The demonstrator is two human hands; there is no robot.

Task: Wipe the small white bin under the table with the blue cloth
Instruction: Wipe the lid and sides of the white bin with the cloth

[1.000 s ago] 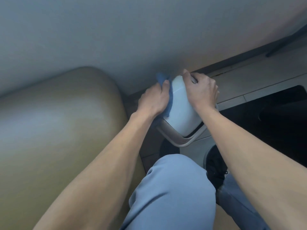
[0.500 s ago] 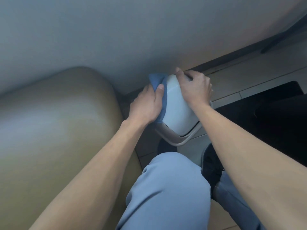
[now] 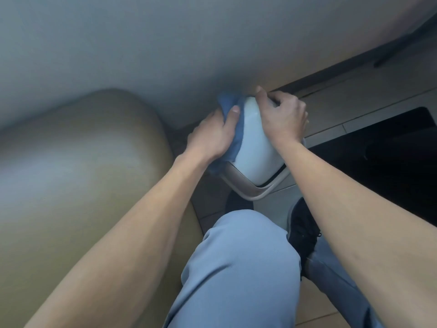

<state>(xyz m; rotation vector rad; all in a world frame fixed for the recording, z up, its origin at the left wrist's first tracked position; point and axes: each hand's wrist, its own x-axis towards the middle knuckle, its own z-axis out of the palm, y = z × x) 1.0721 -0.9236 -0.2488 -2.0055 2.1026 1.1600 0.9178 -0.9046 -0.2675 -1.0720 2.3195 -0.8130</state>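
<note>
Here we hold the small white bin point(image 3: 254, 147) tipped on the floor point(image 3: 272, 205) beneath the worktop point(image 3: 212, 43), its beige rim point(image 3: 250, 191) and opening turned toward our knee point(image 3: 241, 245) and its closed base pointing away, up under the worktop edge. The long axis therefore runs away from us, directly between the hands. The right hand point(image 3: 282, 117) curls over the far upper corner of the bin and grips it steady. The left hand point(image 3: 214, 136) presses the blue cloth point(image 3: 233, 129) flat against the bin's left wall, thumb on top of the fabric, fingers wrapped round the bunched cloth. The left hand is thus the working hand, and we judge that the next stroke runs along that left wall, lengthwise. The bin appears smooth, glossy and rounded at its corners; no visible dirt can be made out. A tan upholstered seat point(image 3: 78, 176) sits just left of the left forearm.
</note>
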